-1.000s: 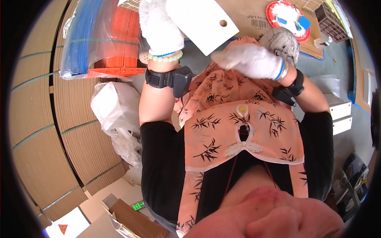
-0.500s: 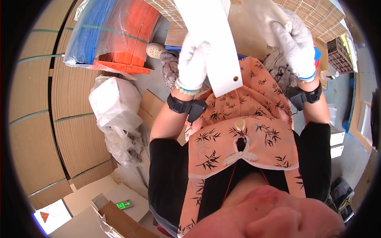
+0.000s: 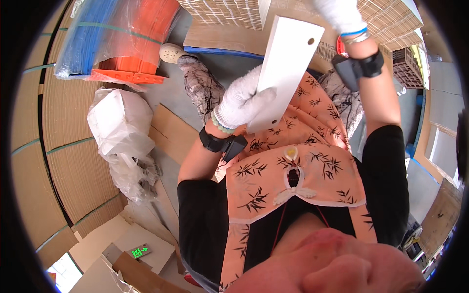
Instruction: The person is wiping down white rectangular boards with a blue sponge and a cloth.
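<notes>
My left hand [image 3: 243, 100], in a white knit glove, grips the lower edge of a flat white rectangular panel [image 3: 288, 63] with small round holes near its ends. The panel stands tilted in front of my chest. My right hand [image 3: 339, 14], also gloved, is raised at the top of the picture beside the panel's upper end; whether it touches the panel is unclear. Both wrists wear black bands. I wear an orange apron printed with bamboo leaves [image 3: 293, 180].
Stacks of brown corrugated cardboard [image 3: 53, 161] fill the left side. Wrapped blue and orange sheet bundles [image 3: 115, 36] lie at upper left, white plastic bags [image 3: 119, 132] below them. Slatted wooden panels [image 3: 224, 10] lie ahead, grey boards [image 3: 444, 141] at right.
The white panel has swung from the middle to upper right, now tilted. My left hand slid to its lower end; my right hand rose to the picture's top.
</notes>
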Tool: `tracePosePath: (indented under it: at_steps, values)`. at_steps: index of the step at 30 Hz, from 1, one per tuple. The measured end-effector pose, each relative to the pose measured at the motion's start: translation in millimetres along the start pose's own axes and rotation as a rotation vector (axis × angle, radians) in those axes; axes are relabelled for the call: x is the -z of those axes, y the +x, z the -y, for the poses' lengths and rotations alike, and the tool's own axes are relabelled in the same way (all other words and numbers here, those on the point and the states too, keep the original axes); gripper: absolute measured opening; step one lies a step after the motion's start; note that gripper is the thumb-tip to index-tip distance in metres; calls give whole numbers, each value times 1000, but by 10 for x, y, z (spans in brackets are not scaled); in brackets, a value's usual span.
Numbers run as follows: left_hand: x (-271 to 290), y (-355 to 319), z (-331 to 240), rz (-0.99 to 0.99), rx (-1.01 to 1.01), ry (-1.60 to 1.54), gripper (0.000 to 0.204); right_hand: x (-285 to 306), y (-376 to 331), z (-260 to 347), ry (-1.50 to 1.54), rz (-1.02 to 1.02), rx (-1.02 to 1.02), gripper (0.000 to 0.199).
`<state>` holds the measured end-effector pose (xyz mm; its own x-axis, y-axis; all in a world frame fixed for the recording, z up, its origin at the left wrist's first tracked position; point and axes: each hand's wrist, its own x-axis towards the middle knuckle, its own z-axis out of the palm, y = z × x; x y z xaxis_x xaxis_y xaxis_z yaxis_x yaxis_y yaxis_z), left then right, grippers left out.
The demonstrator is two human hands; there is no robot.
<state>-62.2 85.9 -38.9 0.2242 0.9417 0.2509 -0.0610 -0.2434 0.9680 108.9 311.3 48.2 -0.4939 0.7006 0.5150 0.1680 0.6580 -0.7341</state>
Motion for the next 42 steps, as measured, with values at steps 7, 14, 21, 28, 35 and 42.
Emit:
tracePosePath:
  at_steps: [7, 14, 21, 28, 35, 42]
  values:
    - [-44, -131, 105, -87, 177, -366, 43, 586, -400, -563, 155, 70, -550, 25]
    - [-71, -21, 137, -182, 339, -552, 44, 853, -592, -886, 16, 114, -648, 19]
    - [-148, 170, 19, -254, 463, -549, 53, 458, -1205, -1645, -527, 367, -524, 37]
    - [-277, 303, 8, -558, 611, -506, 66, -14, -2361, -2260, -706, 678, -579, 48]
    - [-245, 425, 35, -464, 647, -686, 51, 257, -2975, -2045, -488, 618, -521, 46]
    - [-224, 376, 192, -612, 681, -595, 48, 1007, -3496, -2074, -597, -131, -814, 30]
